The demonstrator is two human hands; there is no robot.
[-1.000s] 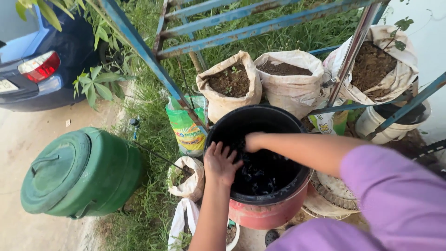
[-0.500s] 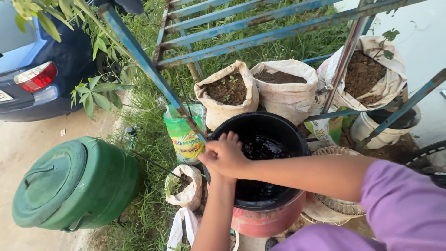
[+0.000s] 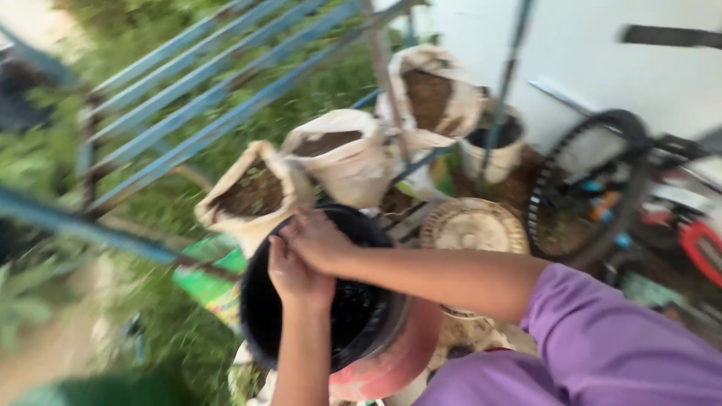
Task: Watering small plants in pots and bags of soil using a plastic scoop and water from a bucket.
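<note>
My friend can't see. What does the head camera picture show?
Two bare hands, the left hand under the right hand, meet over the near rim of a black bucket sitting in a red pot. Behind it stand soil-filled sacks, a blue metal frame and a bicycle wheel. The picture is blurry.
</note>
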